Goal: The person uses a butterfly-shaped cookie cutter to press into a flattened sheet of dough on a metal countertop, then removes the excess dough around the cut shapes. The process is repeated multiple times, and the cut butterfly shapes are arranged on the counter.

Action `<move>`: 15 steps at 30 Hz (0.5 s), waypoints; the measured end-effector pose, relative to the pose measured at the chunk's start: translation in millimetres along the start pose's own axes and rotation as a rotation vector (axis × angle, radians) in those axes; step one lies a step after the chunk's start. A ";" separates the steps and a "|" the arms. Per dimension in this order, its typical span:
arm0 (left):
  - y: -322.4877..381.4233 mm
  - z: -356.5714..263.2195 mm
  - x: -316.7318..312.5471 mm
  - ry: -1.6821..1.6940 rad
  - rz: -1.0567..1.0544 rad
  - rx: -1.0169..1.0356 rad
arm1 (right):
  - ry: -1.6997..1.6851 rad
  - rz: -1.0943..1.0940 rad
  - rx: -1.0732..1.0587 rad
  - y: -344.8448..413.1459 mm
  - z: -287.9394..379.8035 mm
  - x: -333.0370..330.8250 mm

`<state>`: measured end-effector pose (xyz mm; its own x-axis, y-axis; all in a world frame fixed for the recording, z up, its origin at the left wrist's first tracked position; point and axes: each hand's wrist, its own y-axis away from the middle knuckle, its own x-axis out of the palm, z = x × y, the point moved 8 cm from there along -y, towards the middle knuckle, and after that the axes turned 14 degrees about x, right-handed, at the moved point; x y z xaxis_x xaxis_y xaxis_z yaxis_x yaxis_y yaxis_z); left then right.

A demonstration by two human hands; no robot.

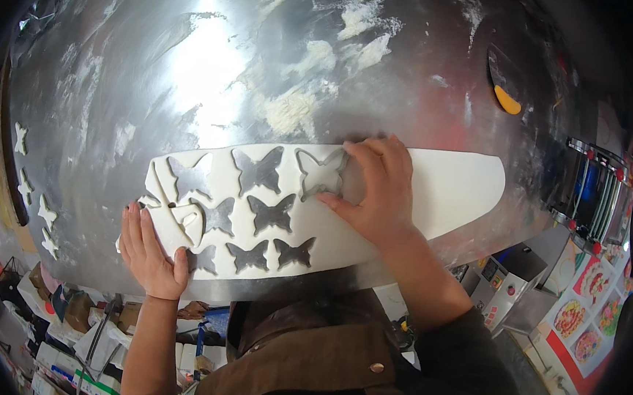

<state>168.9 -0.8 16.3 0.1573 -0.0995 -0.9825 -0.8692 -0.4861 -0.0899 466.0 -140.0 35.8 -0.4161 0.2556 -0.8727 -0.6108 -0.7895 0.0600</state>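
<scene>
A long sheet of white rolled dough (pixel 455 179) lies along the near side of the metal table, with several butterfly-shaped holes cut through it. My right hand (pixel 380 188) grips a butterfly-shaped cutter (pixel 322 171) by its right side; the cutter rests on the sheet beside the top row of holes. Over the left end, my left hand (pixel 152 257) lies flat with its fingers against a folded-over flap of dough (pixel 174 223). The dough beneath that palm is hidden.
Several butterfly dough pieces (pixel 47 213) lie at the table's far left. Loose flour (pixel 292 108) is scattered beyond the sheet. A scraper with a yellow handle (pixel 506 99) lies at the upper right. A chrome roller machine (pixel 592 195) stands at the table's right edge.
</scene>
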 end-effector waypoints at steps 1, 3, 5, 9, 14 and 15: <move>0.3 0.6 0.5 0.001 0.004 -0.005 | -0.008 0.011 -0.009 -1.4 2.0 -2.1; 1.0 0.6 0.8 -0.011 0.000 0.002 | -0.062 -0.065 -0.052 -7.9 9.7 -11.3; 2.2 1.7 2.2 -0.009 0.006 -0.007 | -0.067 -0.121 -0.104 -17.2 21.8 -12.5; 3.5 2.5 2.9 -0.033 0.009 -0.020 | 0.127 -0.117 -0.133 -37.8 54.0 18.6; 3.7 3.0 2.4 -0.003 0.007 -0.046 | 0.272 -0.057 -0.104 -47.6 70.4 44.5; 3.4 2.0 1.1 -0.003 -0.010 -0.036 | 0.290 -0.041 -0.088 -48.1 69.1 47.1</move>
<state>165.1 -0.8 14.7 0.1649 -0.0917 -0.9820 -0.8501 -0.5181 -0.0943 429.3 -51.5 25.3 -0.1747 0.1281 -0.9763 -0.5568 -0.8306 -0.0093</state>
